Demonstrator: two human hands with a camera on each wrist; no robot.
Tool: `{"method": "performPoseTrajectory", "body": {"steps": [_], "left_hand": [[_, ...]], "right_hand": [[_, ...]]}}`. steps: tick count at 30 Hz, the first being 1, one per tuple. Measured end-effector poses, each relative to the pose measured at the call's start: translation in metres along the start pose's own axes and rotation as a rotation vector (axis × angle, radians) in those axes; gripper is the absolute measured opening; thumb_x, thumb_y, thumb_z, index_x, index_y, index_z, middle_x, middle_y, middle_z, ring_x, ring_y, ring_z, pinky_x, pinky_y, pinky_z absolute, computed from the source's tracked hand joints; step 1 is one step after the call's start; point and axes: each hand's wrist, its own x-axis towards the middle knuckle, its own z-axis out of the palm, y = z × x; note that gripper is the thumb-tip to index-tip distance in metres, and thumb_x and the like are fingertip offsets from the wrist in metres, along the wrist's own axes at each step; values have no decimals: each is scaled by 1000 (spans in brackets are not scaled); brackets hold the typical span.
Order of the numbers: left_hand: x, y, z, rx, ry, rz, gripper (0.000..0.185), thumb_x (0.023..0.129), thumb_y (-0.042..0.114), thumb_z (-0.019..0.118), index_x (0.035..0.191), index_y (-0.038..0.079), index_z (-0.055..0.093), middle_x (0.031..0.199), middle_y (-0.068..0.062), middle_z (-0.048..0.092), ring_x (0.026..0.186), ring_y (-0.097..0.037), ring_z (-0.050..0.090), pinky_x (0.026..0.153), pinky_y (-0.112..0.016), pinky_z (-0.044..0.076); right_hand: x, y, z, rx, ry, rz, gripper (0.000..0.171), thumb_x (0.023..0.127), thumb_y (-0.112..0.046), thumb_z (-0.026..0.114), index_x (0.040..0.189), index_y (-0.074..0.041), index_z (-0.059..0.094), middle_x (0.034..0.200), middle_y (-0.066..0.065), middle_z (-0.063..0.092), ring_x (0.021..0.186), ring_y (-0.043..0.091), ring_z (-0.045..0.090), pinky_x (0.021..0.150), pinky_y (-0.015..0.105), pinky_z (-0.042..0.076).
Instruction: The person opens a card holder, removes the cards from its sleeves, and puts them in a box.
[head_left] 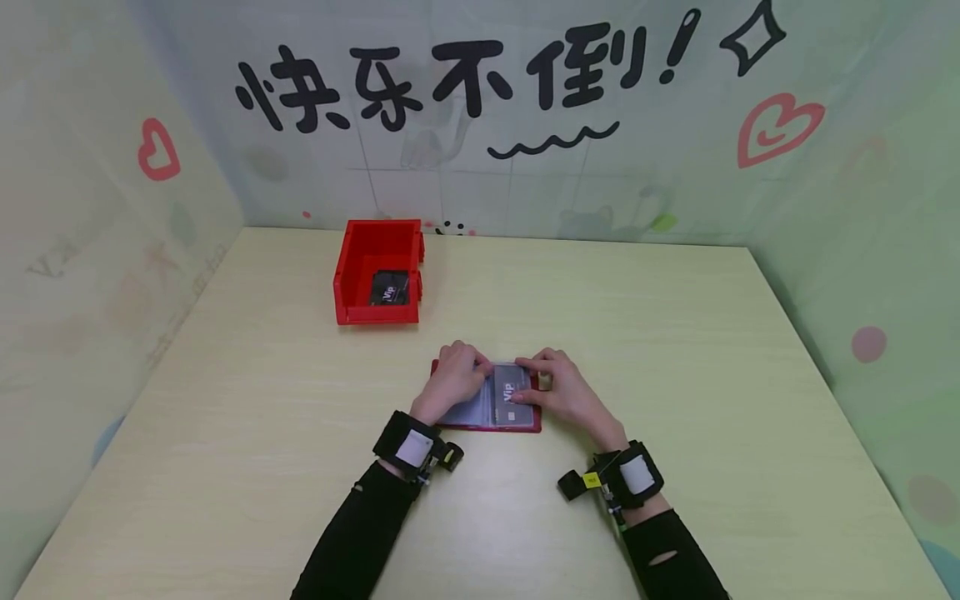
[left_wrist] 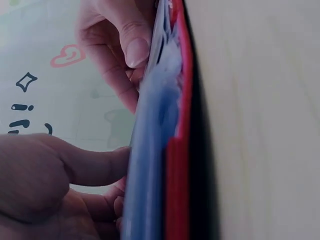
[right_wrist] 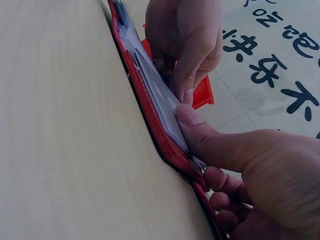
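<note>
A red card holder [head_left: 536, 420] with clear plastic sleeves [head_left: 465, 413] lies spread on the table. On its right page is a grey card [head_left: 506, 413] marked "Vip". My left hand [head_left: 458, 379] is over the holder's middle, fingers curled and thumb and fingertips pinching at the sleeve's upper edge. From the right, my right hand [head_left: 564, 388] pinches the card, thumb on its face and index finger at its top edge. In the right wrist view the right thumb [right_wrist: 192, 120] presses the sleeve layers, with the other fingers curled beside the red cover [right_wrist: 150, 112].
Behind the holder, to the left, stands a red bin [head_left: 351, 287] with dark "Vip" cards [head_left: 390, 288] inside. The pale wooden table [head_left: 675, 350] meets printed cloth walls [head_left: 525, 196] at the back and both sides.
</note>
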Motion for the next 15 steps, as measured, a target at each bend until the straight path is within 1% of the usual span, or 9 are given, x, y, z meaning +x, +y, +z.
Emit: {"method": "performPoseTrajectory", "body": {"steps": [3, 6, 9, 12, 15], "left_hand": [[0, 0, -4, -5, 1, -11, 26, 98, 13, 58, 111, -3, 75, 112, -19, 61, 109, -35, 49, 92, -42, 40], [-1, -1, -7, -27, 6, -50, 27, 98, 12, 57, 112, -3, 74, 114, -18, 60, 111, -34, 50, 95, -44, 42], [0, -3, -8, -46, 8, -74, 30, 99, 16, 55, 112, -3, 74, 112, -17, 59, 107, -31, 51, 92, -41, 43], [0, -3, -7, -46, 10, -57, 33, 100, 22, 55, 109, -3, 75, 107, -15, 59, 101, -28, 52, 85, -38, 43], [-3, -3, -8, -51, -4, -37, 37, 97, 30, 65, 111, -3, 72, 108, -15, 59, 102, -27, 50, 82, -35, 41]], "right_hand": [[0, 0, -1, 0, 2, 2, 57, 82, -17, 83, 133, -1, 64, 102, 11, 58, 95, 22, 47, 80, 28, 38], [0, 0, 0, -4, 0, 9, 57, 82, -18, 83, 133, -1, 63, 102, 10, 58, 96, 22, 47, 80, 29, 38], [-1, 0, 0, -14, -3, 4, 57, 83, -19, 83, 133, -1, 63, 101, 9, 57, 96, 22, 46, 80, 28, 37], [-1, 0, 0, -18, 1, -1, 57, 83, -19, 83, 133, 0, 64, 100, 9, 57, 95, 21, 46, 80, 28, 36], [-1, 0, 0, -26, 3, -7, 56, 83, -19, 83, 133, -1, 64, 100, 9, 57, 95, 22, 46, 80, 29, 36]]}}
